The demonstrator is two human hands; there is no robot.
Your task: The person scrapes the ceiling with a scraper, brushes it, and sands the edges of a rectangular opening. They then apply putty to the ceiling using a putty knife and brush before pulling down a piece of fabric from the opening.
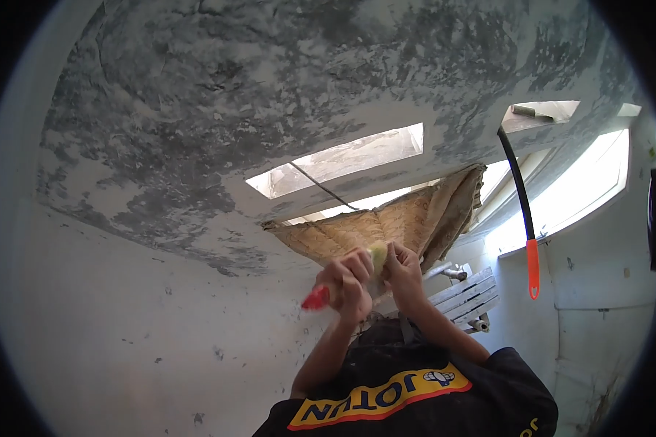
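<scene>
Red tool (pixel 315 298): likely light, stiff — hold mid-length.
Left hand (pixel 345 279): fingers clamped round it.
Right hand (pixel 403 266): at yellow piece (pixel 377 256) — finger grip unclear.

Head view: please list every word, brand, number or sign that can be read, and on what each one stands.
"JOTUN", upside down in this view: on the yellow label of the black shirt.
Yellow letters near the bottom edge, on the same shirt: too small and cut off to read surely.
No other text can be read.
</scene>
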